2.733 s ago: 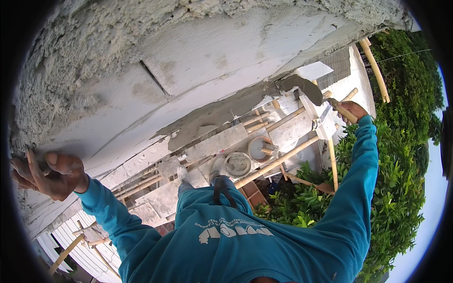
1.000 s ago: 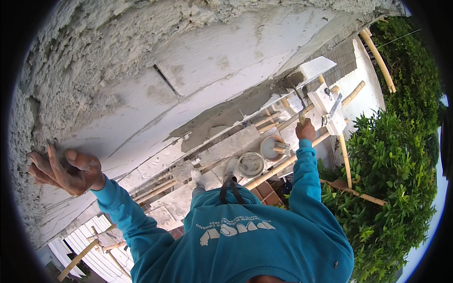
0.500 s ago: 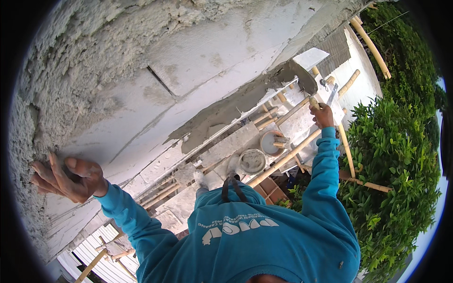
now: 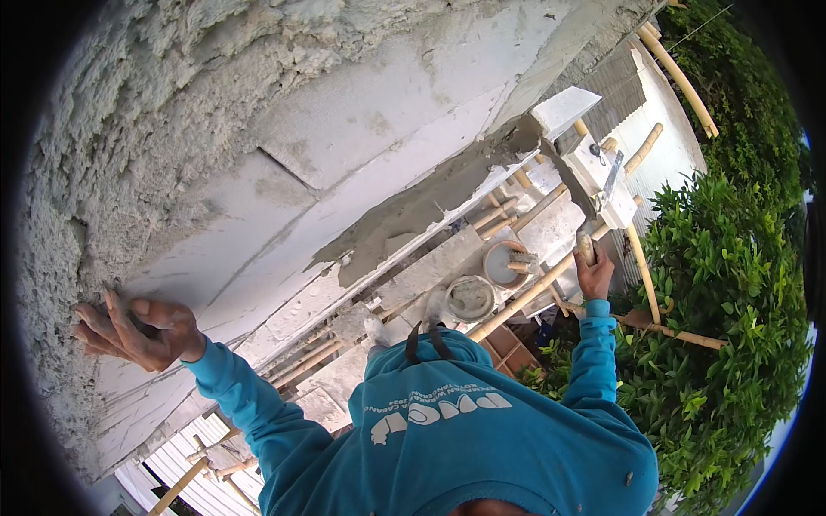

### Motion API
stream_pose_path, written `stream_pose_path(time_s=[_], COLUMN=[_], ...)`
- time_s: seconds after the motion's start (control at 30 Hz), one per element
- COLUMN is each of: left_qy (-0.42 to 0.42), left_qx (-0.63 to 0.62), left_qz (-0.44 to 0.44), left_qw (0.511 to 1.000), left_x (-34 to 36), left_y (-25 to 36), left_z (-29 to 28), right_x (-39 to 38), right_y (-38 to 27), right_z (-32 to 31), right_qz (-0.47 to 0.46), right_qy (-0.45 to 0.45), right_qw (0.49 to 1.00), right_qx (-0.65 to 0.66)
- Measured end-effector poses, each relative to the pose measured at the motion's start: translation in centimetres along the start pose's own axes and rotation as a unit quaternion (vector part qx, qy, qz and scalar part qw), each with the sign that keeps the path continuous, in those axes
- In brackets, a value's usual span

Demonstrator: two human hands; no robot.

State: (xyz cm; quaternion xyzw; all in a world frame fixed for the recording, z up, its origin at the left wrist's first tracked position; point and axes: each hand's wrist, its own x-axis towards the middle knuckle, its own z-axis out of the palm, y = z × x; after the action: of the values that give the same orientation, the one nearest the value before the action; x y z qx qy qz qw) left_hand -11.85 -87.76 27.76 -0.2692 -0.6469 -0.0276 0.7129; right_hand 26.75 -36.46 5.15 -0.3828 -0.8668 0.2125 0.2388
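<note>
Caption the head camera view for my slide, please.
Left grip at a rough wall, right grip around a trowel, with two buckets below.

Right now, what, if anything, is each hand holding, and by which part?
The right hand holds a trowel by its handle; the left hand holds nothing.

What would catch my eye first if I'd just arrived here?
Probably the bright teal long-sleeved sweatshirt at bottom centre, then the rough grey wall at upper left. Right of centre, the bare right hand grips a trowel with a pale handle; the bare left hand is beside the wall, far left. Dense green bushes fill the right.
</note>
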Motion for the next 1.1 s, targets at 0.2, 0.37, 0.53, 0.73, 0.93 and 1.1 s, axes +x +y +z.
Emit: stream_pose_path(time_s=[0.2,0.37,0.53,0.73,0.93,1.1], left_qy=[-0.001,-0.006,0.015,0.020,0.042,0.024], left_qx=[-0.045,-0.037,-0.022,-0.032,-0.016,-0.024], left_qz=[-0.009,0.014,0.037,0.062,0.091,0.073], left_qw=[0.999,0.999,0.999,0.997,0.995,0.997], left_x=[0.6,0.7,0.6,1.3,1.8,1.9], left_y=[1.0,0.6,0.5,0.8,0.9,1.4], left_z=[0.2,-0.1,0.5,0.6,0.9,0.6], right_x=[0.1,5.6,11.9,14.2,5.4,-5.4], right_y=[5.7,8.2,10.9,10.2,8.0,5.2], right_z=[3.0,7.0,9.8,6.6,3.2,11.3], right_qz=[0.106,0.110,0.065,0.090,0.151,0.225], right_qy=[-0.033,-0.151,-0.209,-0.252,-0.170,-0.079], right_qw=[0.987,0.979,0.974,0.957,0.973,0.965], right_qx=[-0.117,-0.077,-0.057,-0.110,-0.046,0.107])
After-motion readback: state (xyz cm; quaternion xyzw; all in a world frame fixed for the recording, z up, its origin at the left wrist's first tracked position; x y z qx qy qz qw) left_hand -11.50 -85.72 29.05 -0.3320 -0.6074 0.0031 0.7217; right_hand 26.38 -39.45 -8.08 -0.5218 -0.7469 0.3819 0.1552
